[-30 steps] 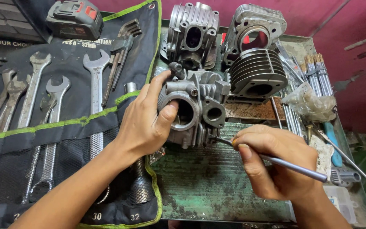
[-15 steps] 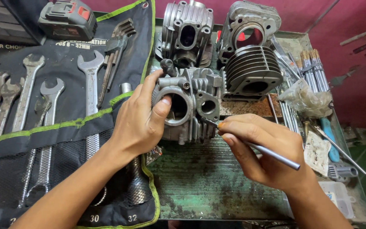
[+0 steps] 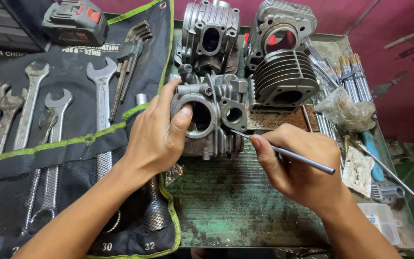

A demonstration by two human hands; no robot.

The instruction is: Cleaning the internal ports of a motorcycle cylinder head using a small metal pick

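Holding the cylinder head (image 3: pixel 214 115) was the left hand's (image 3: pixel 161 134) job: fingers curled over the top left edge, thumb hooked into the rim of the big round port, so the casting stood upright on the worn green bench top (image 3: pixel 231 201) with that port facing the camera. It sat dead centre, right in front of both hands, touching the left and just ahead of the right.

The right hand (image 3: pixel 298 165) was pinched pen-style on a thin metal pick (image 3: pixel 283 152). That's really the bit that mattered: the pick's long axis ran from lower right up to upper left, tip pointed at the head's right side, just below the smaller square-flanged port. Looked like the tip was touching or almost touching the casting there, couldn't quite tell which. So the tool came in from the right at a shallow slant, while the left hand braced from the opposite side.

Behind it stood another cylinder head (image 3: pixel 212 38) and a finned cylinder barrel (image 3: pixel 283 79), well clear of the pick. Spanners lay in the tool roll (image 3: pixel 49 144) off to the left.
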